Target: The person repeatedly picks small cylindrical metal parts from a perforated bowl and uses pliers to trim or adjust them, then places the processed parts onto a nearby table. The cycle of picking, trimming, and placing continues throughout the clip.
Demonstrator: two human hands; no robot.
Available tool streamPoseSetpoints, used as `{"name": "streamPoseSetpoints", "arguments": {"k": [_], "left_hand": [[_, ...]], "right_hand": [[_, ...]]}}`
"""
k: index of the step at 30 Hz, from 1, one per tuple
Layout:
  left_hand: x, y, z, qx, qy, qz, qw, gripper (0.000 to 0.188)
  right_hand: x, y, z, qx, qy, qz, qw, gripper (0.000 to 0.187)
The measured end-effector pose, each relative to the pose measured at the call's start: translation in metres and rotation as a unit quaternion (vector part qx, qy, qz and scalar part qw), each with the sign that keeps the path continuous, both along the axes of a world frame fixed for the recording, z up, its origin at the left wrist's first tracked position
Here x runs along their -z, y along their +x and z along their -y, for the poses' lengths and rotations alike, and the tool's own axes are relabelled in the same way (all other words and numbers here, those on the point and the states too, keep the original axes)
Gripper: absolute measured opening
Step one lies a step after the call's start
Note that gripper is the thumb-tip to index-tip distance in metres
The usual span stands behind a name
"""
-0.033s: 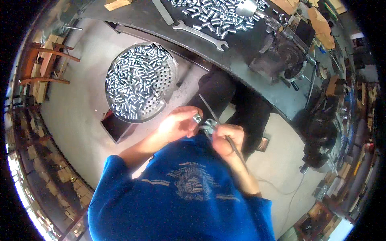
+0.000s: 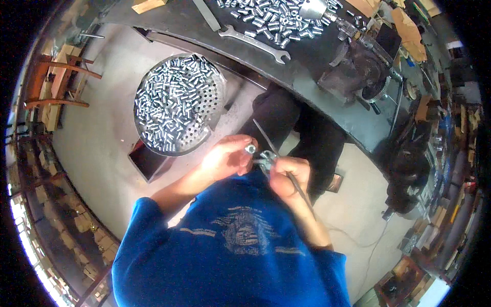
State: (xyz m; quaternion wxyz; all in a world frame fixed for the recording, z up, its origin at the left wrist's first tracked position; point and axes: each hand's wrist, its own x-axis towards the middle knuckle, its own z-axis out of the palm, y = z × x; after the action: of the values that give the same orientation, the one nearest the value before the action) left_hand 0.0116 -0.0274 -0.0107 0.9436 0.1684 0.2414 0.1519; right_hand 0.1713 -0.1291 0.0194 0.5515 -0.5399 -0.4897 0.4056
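My left hand [image 2: 225,157] is closed around a short shiny metal sleeve [image 2: 250,149], its round open end turned up between thumb and fingers. Close beside it, my right hand [image 2: 290,176] is closed on a long thin metal rod [image 2: 265,136], which tapers to a point and runs back under the palm. Shiny metal [image 2: 266,160] also shows at the right fingertips, near the left fingers; its exact shape is blurred. Beyond my left hand, a round perforated metal tray [image 2: 208,105] holds a heap of similar sleeves [image 2: 166,102].
On the dark workbench [image 2: 302,84] ahead lie an open-ended wrench [image 2: 255,44], a flat metal bar [image 2: 206,15] and a pile of sleeves [image 2: 276,20]. A dark machine with a handwheel [image 2: 373,92] stands at the right. An open box [image 2: 148,161] sits beneath the tray.
The sleeve in my left hand has turned slightly, and its open end shows more plainly. Both hands have otherwise stayed in place.
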Motion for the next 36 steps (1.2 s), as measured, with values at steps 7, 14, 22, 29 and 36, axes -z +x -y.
{"name": "streamPoseSetpoints", "arguments": {"k": [7,14,22,29,36], "left_hand": [[0.008,-0.005,-0.004,0.005,0.082,-0.057,0.995,0.034],[-0.014,-0.002,-0.006,0.032,0.275,-0.153,0.949,0.024],[-0.031,0.001,-0.007,0.041,0.332,-0.115,0.935,0.016],[-0.025,0.002,-0.017,0.085,0.369,-0.081,0.922,0.019],[-0.027,0.006,-0.015,0.111,0.307,-0.090,0.941,0.016]], "right_hand": [[0.010,0.003,-0.001,-0.028,0.009,0.001,1.000,0.033],[0.010,-0.006,-0.002,-0.033,-0.004,0.021,0.999,0.052],[0.019,-0.011,-0.004,0.019,0.109,0.152,0.982,0.051],[0.006,-0.004,-0.005,-0.002,0.086,0.195,0.977,0.053],[0.027,-0.013,-0.004,0.035,0.085,0.066,0.994,0.039]]}}
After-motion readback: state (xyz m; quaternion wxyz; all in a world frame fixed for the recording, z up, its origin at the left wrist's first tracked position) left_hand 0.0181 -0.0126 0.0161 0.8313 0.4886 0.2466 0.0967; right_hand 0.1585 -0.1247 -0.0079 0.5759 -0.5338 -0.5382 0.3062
